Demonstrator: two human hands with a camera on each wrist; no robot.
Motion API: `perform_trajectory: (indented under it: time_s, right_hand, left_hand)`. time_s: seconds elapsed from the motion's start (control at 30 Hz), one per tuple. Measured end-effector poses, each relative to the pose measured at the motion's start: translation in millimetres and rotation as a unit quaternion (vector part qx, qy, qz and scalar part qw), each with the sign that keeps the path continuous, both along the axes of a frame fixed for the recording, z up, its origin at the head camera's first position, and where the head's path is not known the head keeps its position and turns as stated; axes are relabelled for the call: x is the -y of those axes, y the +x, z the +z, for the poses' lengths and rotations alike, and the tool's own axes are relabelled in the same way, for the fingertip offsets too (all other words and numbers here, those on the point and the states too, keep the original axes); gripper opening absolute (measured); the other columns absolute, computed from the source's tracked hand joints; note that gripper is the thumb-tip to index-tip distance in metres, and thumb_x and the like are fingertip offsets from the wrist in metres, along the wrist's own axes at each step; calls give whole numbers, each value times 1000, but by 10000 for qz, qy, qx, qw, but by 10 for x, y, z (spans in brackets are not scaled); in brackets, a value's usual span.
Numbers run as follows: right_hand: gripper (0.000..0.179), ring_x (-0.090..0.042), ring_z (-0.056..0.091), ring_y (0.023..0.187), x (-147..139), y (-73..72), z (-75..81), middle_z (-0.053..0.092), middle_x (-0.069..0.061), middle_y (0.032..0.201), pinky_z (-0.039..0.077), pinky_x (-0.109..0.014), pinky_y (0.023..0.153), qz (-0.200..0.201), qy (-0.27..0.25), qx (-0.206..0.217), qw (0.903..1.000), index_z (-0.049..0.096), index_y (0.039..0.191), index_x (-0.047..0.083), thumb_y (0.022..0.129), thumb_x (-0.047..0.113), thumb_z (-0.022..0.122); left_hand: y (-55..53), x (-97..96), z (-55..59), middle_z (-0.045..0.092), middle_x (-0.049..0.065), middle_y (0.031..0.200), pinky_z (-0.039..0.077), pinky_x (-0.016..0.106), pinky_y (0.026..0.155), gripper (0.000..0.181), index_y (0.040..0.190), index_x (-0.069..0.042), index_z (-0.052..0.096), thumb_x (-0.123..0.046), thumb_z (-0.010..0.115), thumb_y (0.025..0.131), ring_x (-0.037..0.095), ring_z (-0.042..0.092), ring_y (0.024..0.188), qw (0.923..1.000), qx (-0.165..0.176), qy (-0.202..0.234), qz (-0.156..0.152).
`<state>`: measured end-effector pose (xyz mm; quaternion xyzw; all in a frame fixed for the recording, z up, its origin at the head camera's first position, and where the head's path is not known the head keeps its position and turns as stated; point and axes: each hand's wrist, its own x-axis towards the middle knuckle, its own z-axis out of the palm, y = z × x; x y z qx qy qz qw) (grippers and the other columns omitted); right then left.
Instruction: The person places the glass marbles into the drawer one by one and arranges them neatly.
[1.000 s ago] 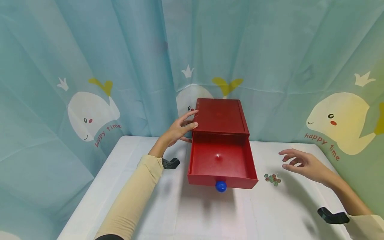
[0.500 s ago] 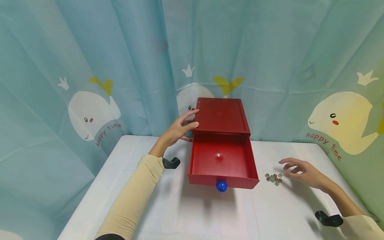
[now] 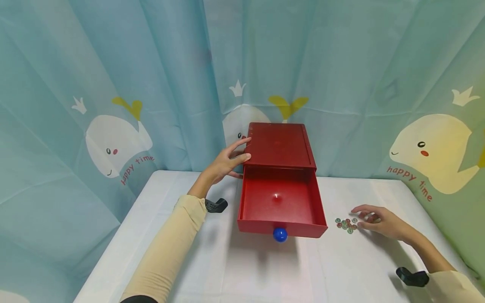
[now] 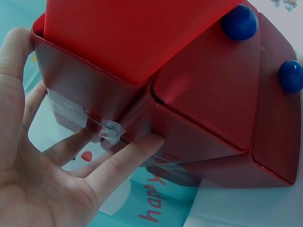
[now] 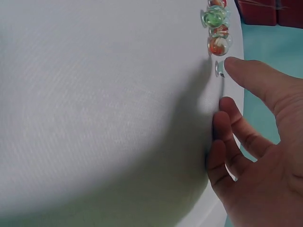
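A red drawer cabinet (image 3: 278,145) stands at the back of the table, its top drawer (image 3: 257,226) pulled out and bare inside, with a blue knob (image 3: 280,235) on the front. Against the cabinet's left side rests my left hand (image 3: 221,167), fingers spread and mostly straight, at its upper edge and taped side in the left wrist view. To the right of the drawer lie several glass marbles (image 3: 344,224), clear with green and orange swirls. My right hand (image 3: 390,224) hovers low beside them, fingers loosely bent. In the right wrist view its thumb (image 5: 241,71) is right at a clear marble (image 5: 219,69).
The left wrist view shows closed drawers (image 4: 208,90) below, with blue knobs. A white cloth covers the table (image 3: 197,265). Behind hangs a blue-green curtain (image 3: 182,63) with whale prints, close around the table's back and sides.
My right hand has come down toward the table, its fingertips now beside the marbles. My left hand, the cabinet and the drawer have stayed in place.
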<state>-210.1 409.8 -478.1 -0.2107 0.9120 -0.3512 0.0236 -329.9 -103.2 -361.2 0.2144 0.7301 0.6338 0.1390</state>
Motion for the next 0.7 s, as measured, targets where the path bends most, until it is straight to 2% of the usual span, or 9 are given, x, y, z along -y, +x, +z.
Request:
perform_trajectory:
  time_s: [0.33, 0.7]
  right_hand:
    - [24, -5, 50, 79, 3, -21, -38, 66, 1, 99, 43, -25, 65, -206, 389, -194, 9988, 73, 113, 13, 89, 10, 79]
    - [20, -7, 50, 82, 57, -13, -34, 67, 0, 103, 44, -25, 68, -465, 515, 168, 9974, 73, 109, 15, 90, 12, 78]
  left_hand:
    - [-4, 4, -4, 39, 10, 157, 60, 53, 84, 62, 156, -40, 41, -31, 63, 99, 31, 44, 139, 10000, -5, -11, 23]
    - [-9, 3, -5, 38, 11, 157, 60, 56, 84, 63, 157, -39, 40, -31, 63, 99, 34, 47, 137, 9999, 101, 120, -56]
